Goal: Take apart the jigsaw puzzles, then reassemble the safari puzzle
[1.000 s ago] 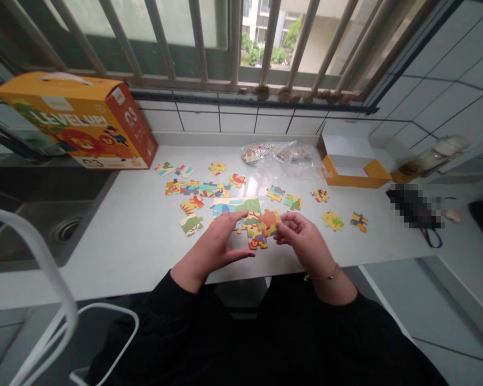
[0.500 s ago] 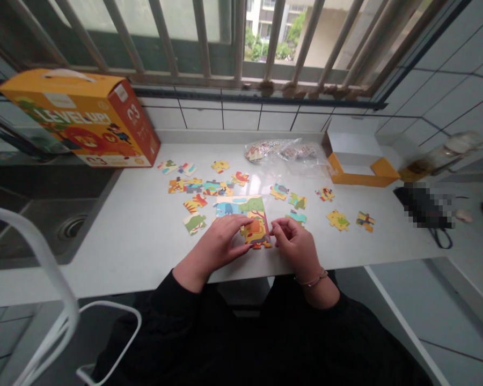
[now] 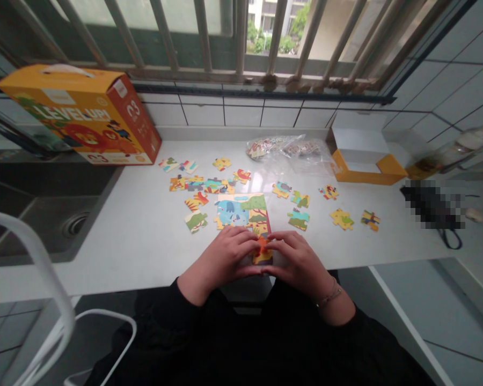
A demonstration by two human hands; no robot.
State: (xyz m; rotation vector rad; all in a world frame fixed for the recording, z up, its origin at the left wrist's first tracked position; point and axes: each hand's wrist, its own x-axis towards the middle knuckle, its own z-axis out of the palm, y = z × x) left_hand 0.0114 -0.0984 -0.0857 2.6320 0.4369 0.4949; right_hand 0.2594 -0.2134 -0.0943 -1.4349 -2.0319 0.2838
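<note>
An orange and yellow jigsaw piece (image 3: 261, 256) lies at the lower right end of the partly joined puzzle (image 3: 233, 209), near the counter's front edge. From the left, my left hand (image 3: 231, 249) has its fingertips on this piece, with the thumb at its lower edge. My right hand (image 3: 295, 254) pinches the same piece from the right, thumb low and fingers on top. Fingers partly cover the seam, so whether the piece is fully seated cannot be told. The joined part shows a blue elephant and green trees.
Loose puzzle pieces (image 3: 299, 219) lie right of the joined part, and several more pieces (image 3: 196, 220) lie left and behind. Clear plastic bags (image 3: 285, 149), an opened orange box (image 3: 366, 166) and a "LEVEL UP!" carton (image 3: 92, 118) stand at the back. A sink (image 3: 76, 225) is at left.
Both hands have moved down toward the counter's front edge, uncovering more of the elephant picture. My right hand has come in from the side and now touches the piece at the lower end.
</note>
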